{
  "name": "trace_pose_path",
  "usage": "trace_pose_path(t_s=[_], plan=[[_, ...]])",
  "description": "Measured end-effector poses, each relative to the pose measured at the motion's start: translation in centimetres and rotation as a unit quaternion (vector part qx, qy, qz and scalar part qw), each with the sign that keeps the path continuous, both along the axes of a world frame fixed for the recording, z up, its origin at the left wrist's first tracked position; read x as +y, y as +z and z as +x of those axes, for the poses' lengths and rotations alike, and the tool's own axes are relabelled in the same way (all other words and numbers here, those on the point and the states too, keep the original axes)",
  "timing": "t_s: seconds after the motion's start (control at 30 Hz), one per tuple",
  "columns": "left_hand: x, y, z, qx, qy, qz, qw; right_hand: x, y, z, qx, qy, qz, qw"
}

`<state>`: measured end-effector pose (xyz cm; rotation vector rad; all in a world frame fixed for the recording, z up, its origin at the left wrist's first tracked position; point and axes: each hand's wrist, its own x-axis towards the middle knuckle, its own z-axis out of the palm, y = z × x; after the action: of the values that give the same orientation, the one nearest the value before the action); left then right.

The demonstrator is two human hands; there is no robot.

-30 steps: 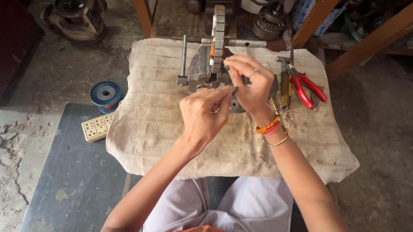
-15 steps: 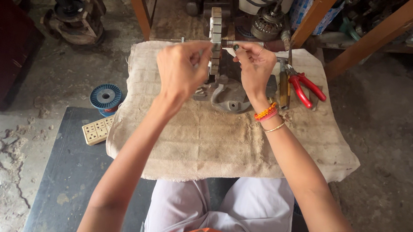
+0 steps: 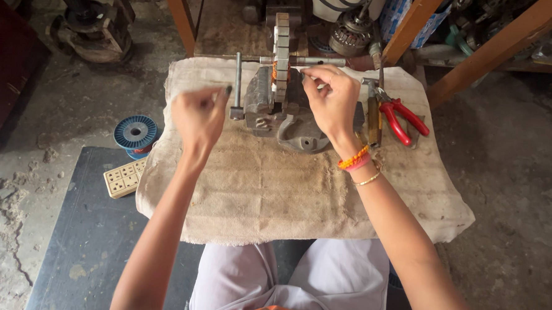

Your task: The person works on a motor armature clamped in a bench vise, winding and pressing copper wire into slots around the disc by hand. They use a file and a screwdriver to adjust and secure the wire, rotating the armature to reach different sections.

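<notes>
On the cloth-covered worktop (image 3: pixel 299 193), a small grey bench vise (image 3: pixel 272 108) is standing near the far edge, and it is gripping a slotted metal core on a shaft (image 3: pixel 283 50) that is standing upright between its jaws. The right hand (image 3: pixel 331 101) is resting against the right side of that core, with thumb and forefinger pressed together at the core's edge; whatever they are pinching is too fine to make out. The left hand (image 3: pixel 198 115) is hovering just left of the vise, clear of it, with its fingers drawn together in a pinch; the fingertips are blurred, so I cannot tell what they are holding. Red-handled pliers (image 3: pixel 403 119) are lying on the cloth to the right of the vise, beside a yellow-handled tool (image 3: pixel 374 119). A blue spool of wire (image 3: pixel 135 134) and a cream socket strip (image 3: pixel 125 177) are sitting off the cloth's left edge.
</notes>
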<state>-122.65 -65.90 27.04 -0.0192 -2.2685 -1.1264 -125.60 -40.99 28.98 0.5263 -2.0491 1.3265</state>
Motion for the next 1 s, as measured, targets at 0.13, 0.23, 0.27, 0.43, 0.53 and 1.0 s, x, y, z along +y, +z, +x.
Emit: trace_pose_path(t_s=[0.13, 0.23, 0.27, 0.43, 0.53, 1.0], plan=[[1.9, -1.4, 5.5, -0.005, -0.029, 0.014, 0.999, -0.7, 0.9, 3.0, 0.158, -0.011, 0.066, 0.985], [5.0, -0.1, 8.4, 0.049, -0.047, 0.001, 0.998, -1.3, 1.9, 4.4, 0.251, 0.016, 0.148, 0.957], [6.0, 0.6, 9.0, 0.085, -0.056, -0.010, 0.995, -1.4, 2.1, 4.7, 0.249, 0.024, 0.175, 0.952], [9.3, 4.1, 10.0, 0.104, -0.085, -0.042, 0.990, -1.3, 2.8, 4.8, 0.253, 0.052, 0.181, 0.949], [10.1, 4.9, 9.9, 0.111, -0.096, -0.054, 0.988, -0.9, 2.3, 4.3, 0.238, 0.058, 0.143, 0.959], [9.6, 6.1, 8.8, 0.152, -0.124, -0.104, 0.975, 0.4, 0.7, 3.0, 0.129, 0.019, 0.049, 0.990]])
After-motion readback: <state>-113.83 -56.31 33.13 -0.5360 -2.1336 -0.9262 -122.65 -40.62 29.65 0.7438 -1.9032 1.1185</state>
